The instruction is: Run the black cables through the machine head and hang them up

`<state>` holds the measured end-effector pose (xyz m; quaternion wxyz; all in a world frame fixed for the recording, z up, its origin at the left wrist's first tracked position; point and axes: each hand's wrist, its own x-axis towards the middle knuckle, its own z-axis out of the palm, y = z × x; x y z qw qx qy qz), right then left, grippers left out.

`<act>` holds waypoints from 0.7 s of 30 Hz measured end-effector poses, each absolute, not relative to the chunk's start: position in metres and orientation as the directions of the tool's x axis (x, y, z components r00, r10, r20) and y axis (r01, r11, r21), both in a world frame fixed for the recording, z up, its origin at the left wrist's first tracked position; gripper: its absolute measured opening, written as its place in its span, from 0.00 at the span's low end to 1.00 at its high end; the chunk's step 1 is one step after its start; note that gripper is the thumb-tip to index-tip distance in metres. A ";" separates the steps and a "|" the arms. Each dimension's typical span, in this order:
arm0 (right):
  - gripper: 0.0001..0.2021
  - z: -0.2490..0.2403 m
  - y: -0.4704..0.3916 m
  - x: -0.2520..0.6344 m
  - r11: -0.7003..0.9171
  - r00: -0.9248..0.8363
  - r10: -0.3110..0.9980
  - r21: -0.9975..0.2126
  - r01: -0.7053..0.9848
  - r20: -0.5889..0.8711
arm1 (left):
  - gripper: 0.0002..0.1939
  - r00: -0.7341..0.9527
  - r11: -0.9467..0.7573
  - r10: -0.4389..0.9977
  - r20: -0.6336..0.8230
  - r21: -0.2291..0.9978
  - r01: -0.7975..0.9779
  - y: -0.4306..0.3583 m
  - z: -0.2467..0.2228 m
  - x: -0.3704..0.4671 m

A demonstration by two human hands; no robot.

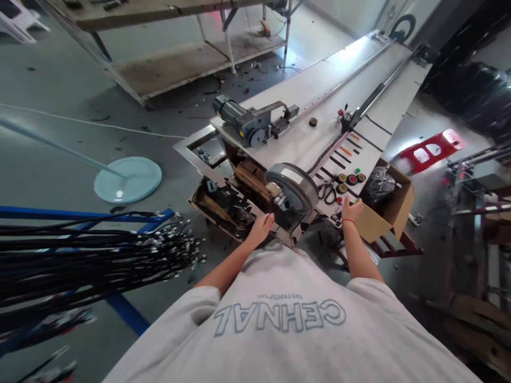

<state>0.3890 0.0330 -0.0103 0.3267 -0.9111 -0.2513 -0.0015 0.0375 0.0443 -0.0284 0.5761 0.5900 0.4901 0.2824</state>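
Observation:
My left hand [261,229] is at the near edge of the long white worktable, with its fingers drawn together by the metal frame [252,208]. Whatever lies between those fingers is too small to make out. Just beyond it stands a round grey wheel-like reel [294,186] with a white label. My right hand [352,210], wearing a red wrist cord, is at the table's right corner beside a cardboard box [375,222]. Its thumb and fingers stand apart, with nothing clearly held. Close to it lie black-handled scissors [329,193] and several tape rolls [352,180].
A motor unit [243,123] is mounted on the worktable [275,151], and a long rail [369,103] runs along it. Bundled black cables [120,244] hang on a blue rack at left. A round stand base [128,179] and a red plastic stool [433,151] are on the floor.

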 end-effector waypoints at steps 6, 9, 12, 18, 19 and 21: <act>0.26 0.039 0.093 0.350 -0.297 0.527 0.850 -0.822 0.486 0.004 | 0.25 0.460 0.112 0.838 -0.294 0.918 0.381 0.053 -0.022 0.030; 0.28 0.070 0.134 0.310 -0.258 0.193 0.962 -0.868 0.423 -0.192 | 0.20 0.473 0.089 0.815 -0.336 0.878 0.471 0.072 -0.014 0.029; 0.30 0.094 0.171 0.270 -0.226 0.003 0.965 -0.828 0.513 -0.262 | 0.16 0.415 0.102 0.840 -0.349 0.854 0.511 0.090 -0.005 0.035; 0.22 0.116 0.144 0.248 -0.078 0.057 0.997 -0.789 0.610 -0.054 | 0.18 0.453 -0.051 0.836 -0.309 0.779 0.625 0.091 0.023 0.040; 0.20 0.116 0.123 0.251 -0.029 0.126 0.990 -0.789 0.613 0.062 | 0.18 0.470 -0.077 0.835 -0.286 0.785 0.615 0.087 0.027 0.039; 0.20 0.113 0.073 0.254 -0.004 0.231 0.959 -0.805 0.593 0.165 | 0.19 0.475 -0.103 0.843 -0.254 0.790 0.605 0.078 0.036 0.035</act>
